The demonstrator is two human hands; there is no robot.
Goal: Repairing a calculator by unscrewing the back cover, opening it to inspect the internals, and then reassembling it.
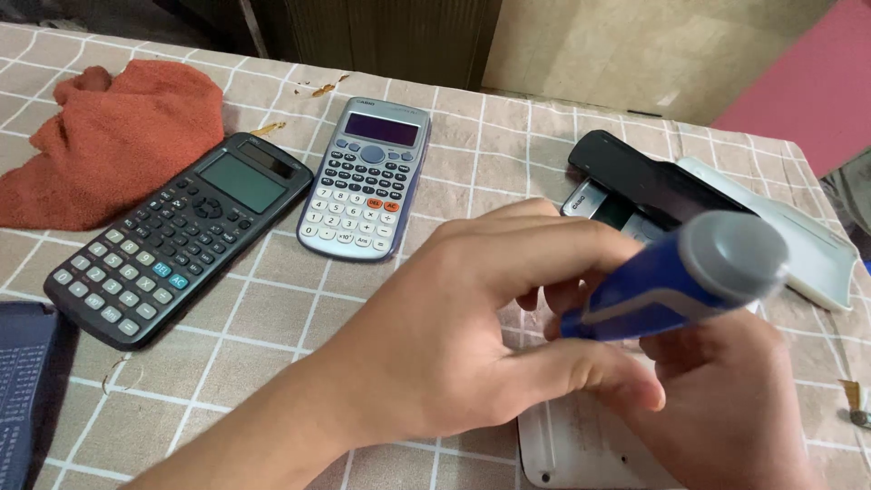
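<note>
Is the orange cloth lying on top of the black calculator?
No, the orange cloth lies beside the black calculator, on the table.

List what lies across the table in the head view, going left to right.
Orange cloth → black calculator → silver calculator → left hand → blue screwdriver handle → white cover.

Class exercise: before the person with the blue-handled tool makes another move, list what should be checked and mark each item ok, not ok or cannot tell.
1. Blue-handled tool with grey cap gripped: ok, right hand holds it.
2. Left hand steadying near the tool: ok.
3. Tool tip seated: cannot tell, hidden behind the hands.
4. White plastic panel flat on the checked tablecloth: ok.
5. Black calculator and silver calculator lying apart from the hands: ok.
</note>
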